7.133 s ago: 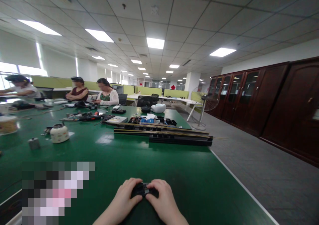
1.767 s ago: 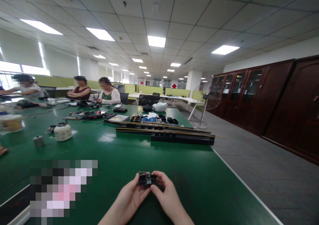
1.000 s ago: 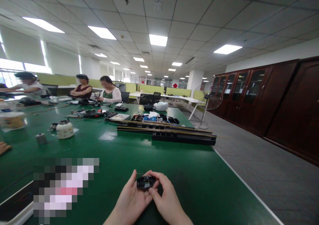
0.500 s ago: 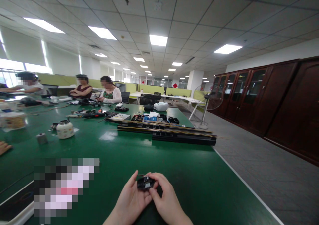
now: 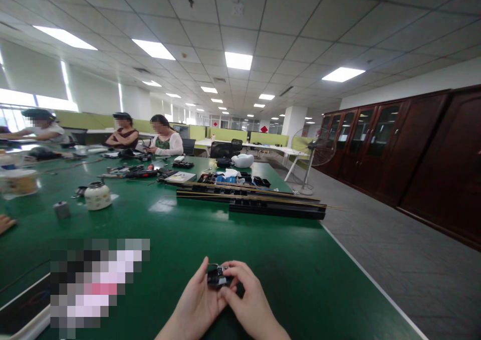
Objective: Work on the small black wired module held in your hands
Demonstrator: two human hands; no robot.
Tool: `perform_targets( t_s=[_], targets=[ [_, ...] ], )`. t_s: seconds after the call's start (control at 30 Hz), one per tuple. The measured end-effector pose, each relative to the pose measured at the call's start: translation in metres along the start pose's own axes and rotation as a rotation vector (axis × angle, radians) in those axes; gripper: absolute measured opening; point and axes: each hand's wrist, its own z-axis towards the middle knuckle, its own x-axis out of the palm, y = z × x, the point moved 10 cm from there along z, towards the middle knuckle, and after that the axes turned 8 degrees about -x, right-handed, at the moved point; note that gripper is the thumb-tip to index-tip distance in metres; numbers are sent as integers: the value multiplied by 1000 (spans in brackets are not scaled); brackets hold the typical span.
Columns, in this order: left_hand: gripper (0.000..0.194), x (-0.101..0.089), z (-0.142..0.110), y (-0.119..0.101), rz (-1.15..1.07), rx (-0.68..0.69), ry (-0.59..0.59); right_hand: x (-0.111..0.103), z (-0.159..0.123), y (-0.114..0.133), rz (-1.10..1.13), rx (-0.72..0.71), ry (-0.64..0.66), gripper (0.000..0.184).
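Half-open hands (image 5: 221, 297) hold a black device (image 5: 218, 278).

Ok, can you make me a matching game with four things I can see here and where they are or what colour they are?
1. black part
2. spotted white jar
3. fan
4. table

A. standing on the floor
B. in the left hand and right hand
C. green
D. beside a small grey cylinder

Right pairs: 1-B, 2-D, 3-A, 4-C
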Motion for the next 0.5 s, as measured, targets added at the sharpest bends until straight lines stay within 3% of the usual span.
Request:
perform_targets(
  t_s=[0.5],
  targets=[
    [35,7,-5,2,1,-16,18,0,0,-2,-20,52,-4,31]
  ],
)
